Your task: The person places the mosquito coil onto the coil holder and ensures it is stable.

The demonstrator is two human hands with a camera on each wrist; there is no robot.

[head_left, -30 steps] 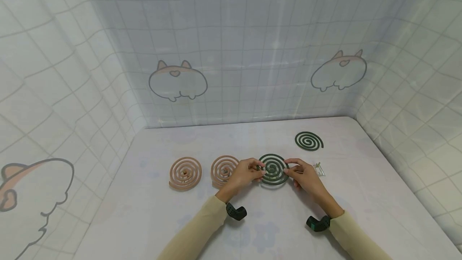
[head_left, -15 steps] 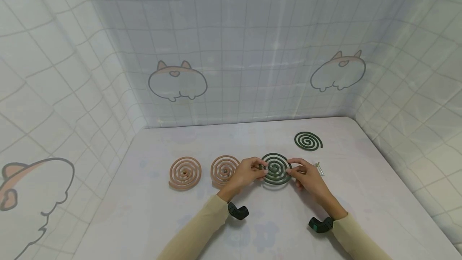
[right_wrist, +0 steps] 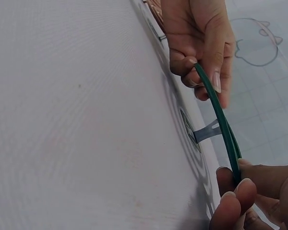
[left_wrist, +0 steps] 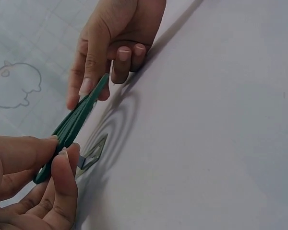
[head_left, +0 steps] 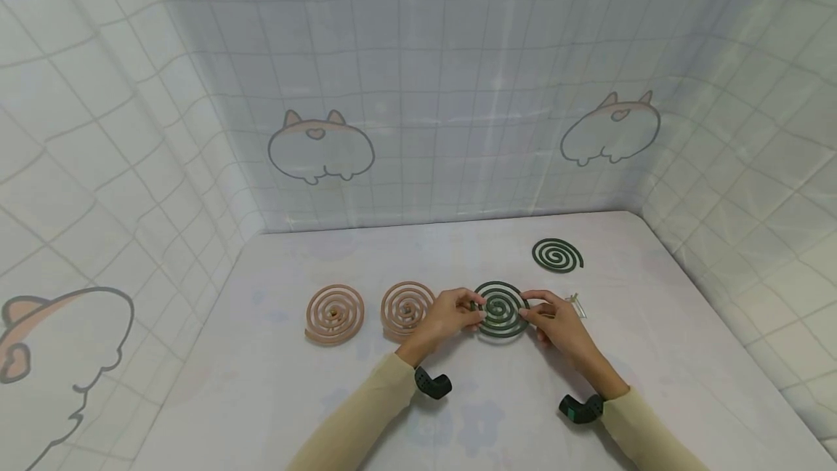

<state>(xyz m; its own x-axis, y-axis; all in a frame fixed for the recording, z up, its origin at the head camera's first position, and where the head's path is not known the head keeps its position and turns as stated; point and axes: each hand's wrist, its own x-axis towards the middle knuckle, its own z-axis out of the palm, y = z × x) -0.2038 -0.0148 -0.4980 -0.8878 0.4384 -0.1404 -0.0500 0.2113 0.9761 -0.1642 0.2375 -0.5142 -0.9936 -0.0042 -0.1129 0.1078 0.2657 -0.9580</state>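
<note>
A dark green spiral coil [head_left: 500,309] hangs just above the white table, held level between both hands. My left hand [head_left: 468,311] pinches its left rim and my right hand [head_left: 533,312] pinches its right rim. The left wrist view shows the coil [left_wrist: 72,125] edge-on, with thumb and finger of the left hand [left_wrist: 50,155] clamped on it and the right hand [left_wrist: 93,91] at the far rim. In the right wrist view a small metal stand [right_wrist: 206,130] sits on the table under the coil [right_wrist: 222,122].
Two tan coils [head_left: 335,313] [head_left: 407,306] lie on the table [head_left: 458,420] left of my hands. Another green coil [head_left: 557,255] lies at the back right, and a small metal stand [head_left: 576,305] sits beside my right hand. Patterned cloth walls enclose three sides.
Both hands and the green coil have shifted slightly to the right. The grip on the rim is the same.
</note>
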